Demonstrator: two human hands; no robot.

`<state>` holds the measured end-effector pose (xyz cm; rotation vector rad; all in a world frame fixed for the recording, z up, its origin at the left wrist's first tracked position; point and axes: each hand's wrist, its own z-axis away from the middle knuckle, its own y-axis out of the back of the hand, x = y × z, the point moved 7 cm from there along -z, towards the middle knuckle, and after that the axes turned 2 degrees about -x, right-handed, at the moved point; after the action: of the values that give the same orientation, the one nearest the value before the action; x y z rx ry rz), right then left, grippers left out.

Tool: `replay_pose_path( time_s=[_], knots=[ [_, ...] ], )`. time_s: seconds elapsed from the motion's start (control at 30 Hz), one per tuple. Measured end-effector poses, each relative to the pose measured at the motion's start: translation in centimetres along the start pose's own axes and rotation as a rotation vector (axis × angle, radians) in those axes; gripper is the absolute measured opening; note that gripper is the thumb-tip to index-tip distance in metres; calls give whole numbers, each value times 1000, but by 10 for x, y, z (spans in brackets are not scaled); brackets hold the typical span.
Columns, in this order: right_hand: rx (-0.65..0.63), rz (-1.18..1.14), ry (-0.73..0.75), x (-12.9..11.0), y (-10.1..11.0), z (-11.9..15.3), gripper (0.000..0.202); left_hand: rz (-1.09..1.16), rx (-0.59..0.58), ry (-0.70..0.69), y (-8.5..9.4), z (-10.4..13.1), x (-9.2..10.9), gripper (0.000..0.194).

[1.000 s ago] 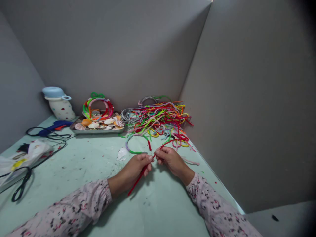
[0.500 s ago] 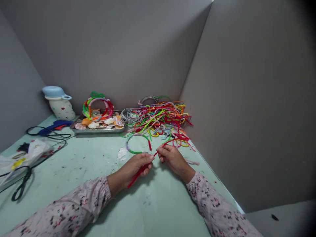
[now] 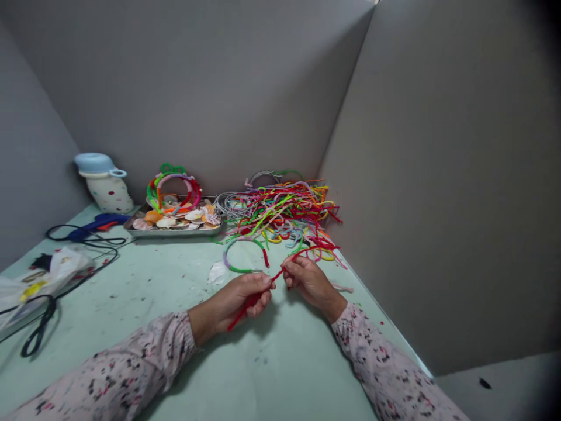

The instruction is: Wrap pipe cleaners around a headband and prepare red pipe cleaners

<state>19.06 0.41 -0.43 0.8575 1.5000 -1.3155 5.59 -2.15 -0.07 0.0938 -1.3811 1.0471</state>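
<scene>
A red pipe cleaner (image 3: 277, 275) runs between my two hands above the pale green table. My left hand (image 3: 248, 294) is closed around it, and red ends stick out below the palm. My right hand (image 3: 307, 281) pinches it between thumb and finger, with a red length arching away to the upper right. Just behind my left hand lies an open ring (image 3: 227, 255) wrapped in green, lilac and red. A heap of many-coloured pipe cleaners (image 3: 289, 204) spreads out beyond my right hand.
A metal tray (image 3: 179, 233) of shells stands at the back, with wrapped rings (image 3: 155, 190) on top. Left of it are a bottle (image 3: 108, 190), a dark blue object (image 3: 96, 225), a black cable (image 3: 51, 305) and a plastic bag (image 3: 70, 264). A grey wall borders the right edge.
My hands have moved slightly apart, my right hand shifting a little to the right. A slightly longer piece of the red pipe cleaner shows between them.
</scene>
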Motion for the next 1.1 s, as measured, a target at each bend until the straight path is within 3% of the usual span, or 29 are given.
replay_pose_path(
  time_s=[0.17,0.3,0.6,0.83,1.1],
  knots=[
    [30,4,6,-1,1,-1,28,-37,47,-20,10,-3,1,27],
    [23,-15,11,-5,-2,0,30,0,-17,12,4,-2,0,23],
    [-75,166,4,6,-14,0,28,-111,29,-78,3,-3,5,26],
    [127,-55,104,-12,8,-4,28,-133,77,-59,5,-2,4,23],
    [52,-9,17,-4,-6,-2,28,-161,103,-77,5,-4,6,24]
  ],
)
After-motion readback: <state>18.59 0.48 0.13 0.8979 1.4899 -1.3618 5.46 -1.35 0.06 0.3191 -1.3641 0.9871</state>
